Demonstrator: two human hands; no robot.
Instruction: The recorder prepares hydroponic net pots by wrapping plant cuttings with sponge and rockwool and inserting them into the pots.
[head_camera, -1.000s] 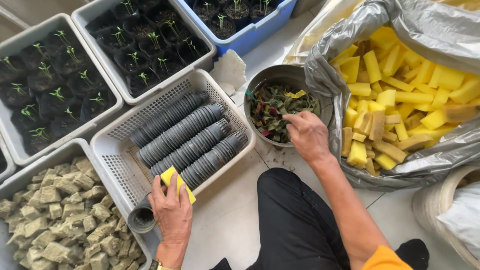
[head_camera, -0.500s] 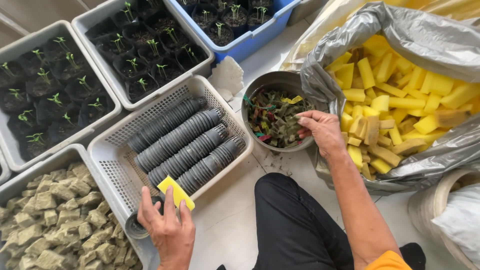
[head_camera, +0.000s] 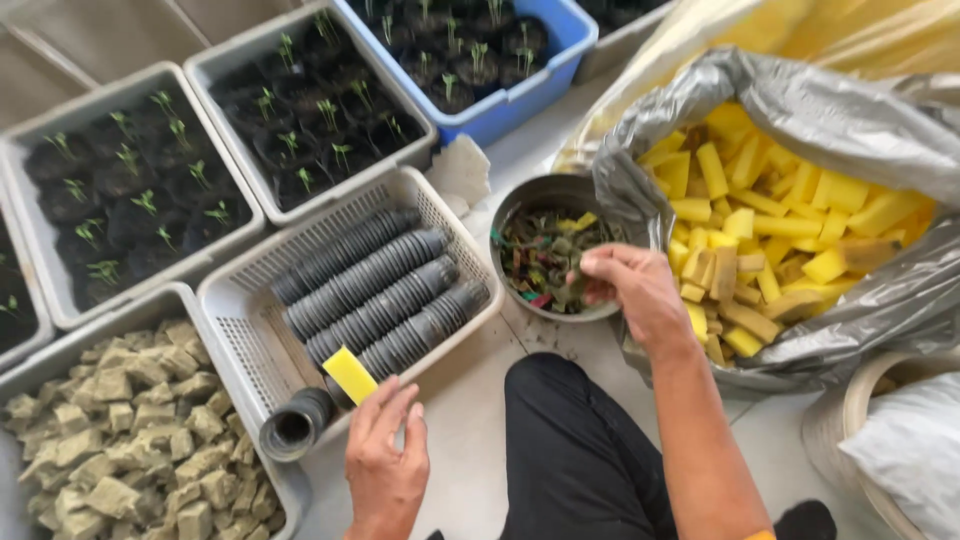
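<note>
My left hand (head_camera: 385, 455) holds a yellow sponge block (head_camera: 350, 375) between thumb and fingers, beside a short stack of black net pots (head_camera: 296, 422) at the near edge of a white basket (head_camera: 240, 350). Rows of nested black pots (head_camera: 380, 295) fill that basket. My right hand (head_camera: 632, 287) reaches into a round grey bowl (head_camera: 520, 200) of small mixed plant scraps (head_camera: 535, 265), fingertips pinched together on the contents. Whether it grips a piece I cannot tell.
A grey plastic bag (head_camera: 850, 130) of yellow sponge blocks (head_camera: 770, 215) lies at right. Grey trays of seedlings in black pots (head_camera: 130, 200) and a blue tray (head_camera: 520, 95) sit behind. A tray of greenish cubes (head_camera: 120, 440) is at lower left. My black-trousered knee (head_camera: 580, 450) is below.
My right hand moved left and down from the bag's edge into the bowl. My left hand with the yellow block stayed near the basket's near edge.
</note>
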